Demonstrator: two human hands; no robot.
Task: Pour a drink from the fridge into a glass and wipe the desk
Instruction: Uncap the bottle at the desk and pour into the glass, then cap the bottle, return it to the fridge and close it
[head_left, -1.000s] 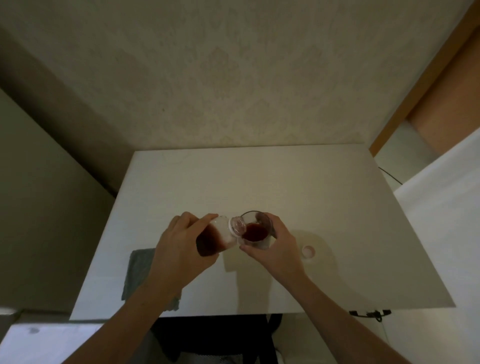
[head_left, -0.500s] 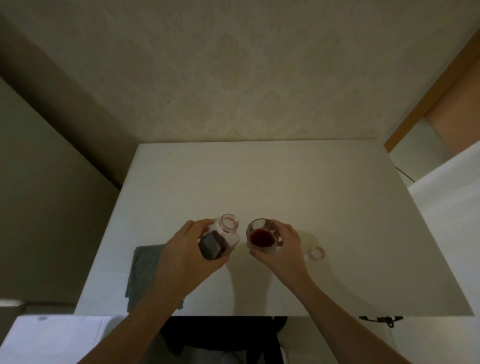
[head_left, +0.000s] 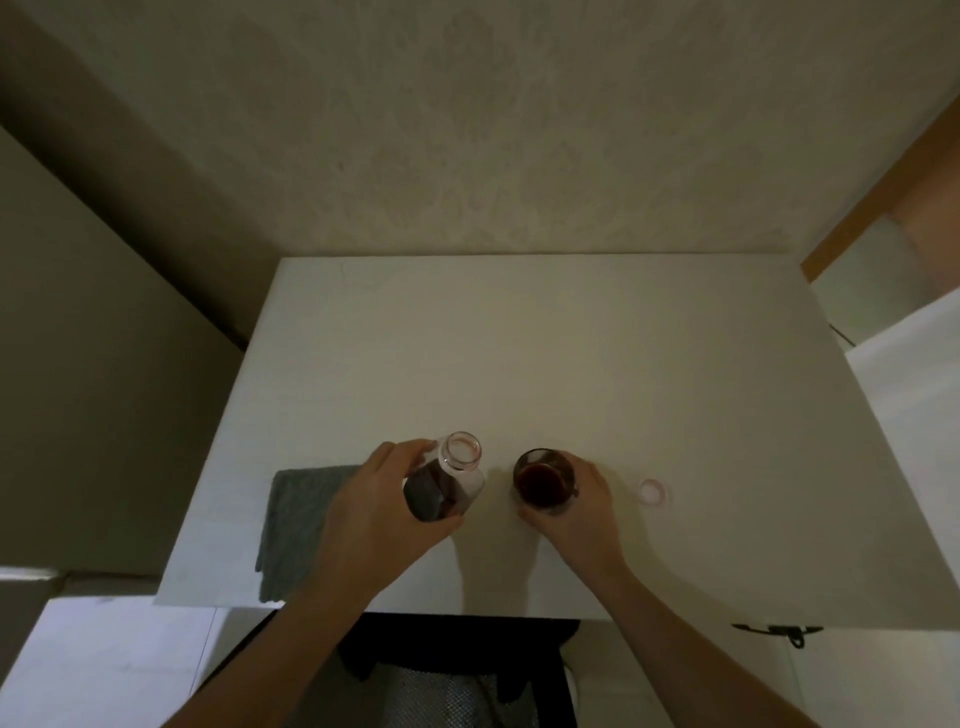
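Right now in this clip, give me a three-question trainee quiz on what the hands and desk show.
1. True or false: the bottle is capped.
2. Which hand grips the glass? A) left hand B) right hand
3. Fill in: the cap lies on the desk to the ___ of the glass.

Key: 1 false, its mouth is open; 2 B; 3 right. The grey cloth lies by the left hand.

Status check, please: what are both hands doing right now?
Left hand grips open bottle, upright. Right hand holds glass, dark drink inside. Cap and cloth lie aside; nothing blocking.
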